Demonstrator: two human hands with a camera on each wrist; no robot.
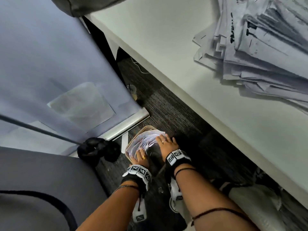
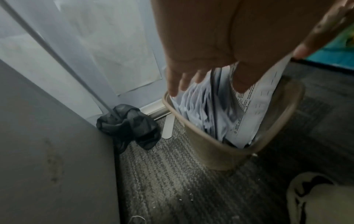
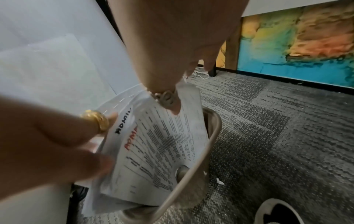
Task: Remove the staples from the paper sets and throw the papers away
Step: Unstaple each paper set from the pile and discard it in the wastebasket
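Both hands, left hand and right hand, press flat with fingers extended on papers, packing them down into the full bin on the carpet.

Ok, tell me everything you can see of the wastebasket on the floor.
The wastebasket is a small tan bin, plastic by the look, with a rounded-rectangular rolled rim and an oval handle hole in one wall. It stands upright on grey patterned carpet, near the partition's base, and is stuffed with upright printed papers that rise above the rim. The left hand and right hand both press down on the papers; whether either touches the rim is unclear.
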